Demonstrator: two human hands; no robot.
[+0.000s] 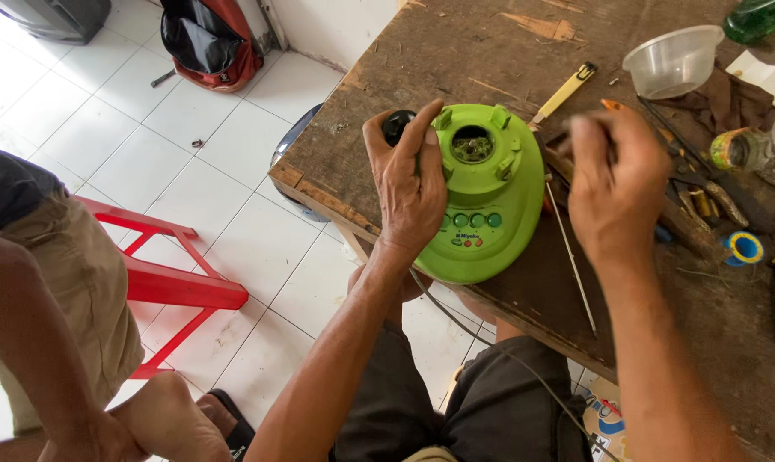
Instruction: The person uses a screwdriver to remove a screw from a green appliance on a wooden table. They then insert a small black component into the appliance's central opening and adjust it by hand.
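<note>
The green blender base [487,192] sits at the near edge of the worn wooden table [456,51], overhanging slightly, close to the seated person's lap where both hands reach it easily. The left hand [410,184] clamps its grip over the base's left side, steadying it with the drive socket facing up. The right hand [617,184] hovers just right of it, blurred, fingers pinched; whether it holds anything I cannot tell. Green buttons and a small printed label sit on the front panel, and a yellow-handled tool [564,92] lies behind

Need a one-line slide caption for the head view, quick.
Left hand steadies a green blender base on a worn wooden workbench; right hand hovers above scattered tools.
</note>
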